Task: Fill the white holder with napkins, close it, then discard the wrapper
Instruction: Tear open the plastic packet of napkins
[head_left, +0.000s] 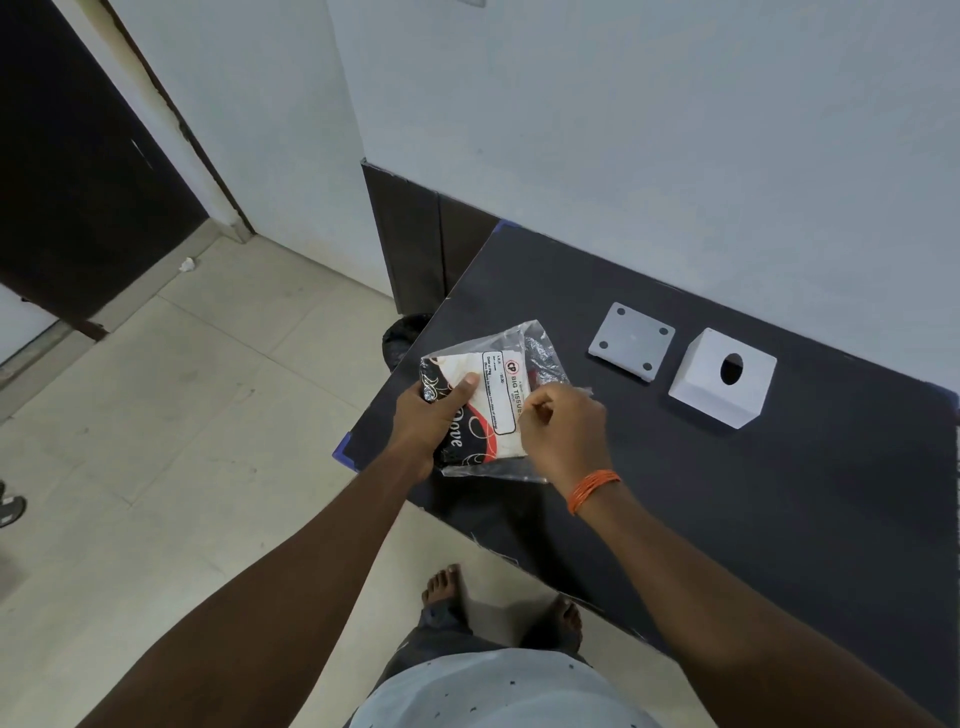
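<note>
White holder (722, 378); black table (779, 493); orange wrist threads (592, 488).

The napkin pack (488, 410) is a clear plastic wrapper with black, red and white print, held at the counter's left end. The white holder (722, 376) stands open-side down, its round hole facing up. Its flat base plate (631, 343), bearing four dark pads, lies just left of it, apart.

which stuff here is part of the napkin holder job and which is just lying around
For the job:
napkin pack, held by left hand and right hand
white holder
holder base plate
black bin, likely for the wrapper

Just lying about:
crumpled paper scrap on the floor
sandal
</note>
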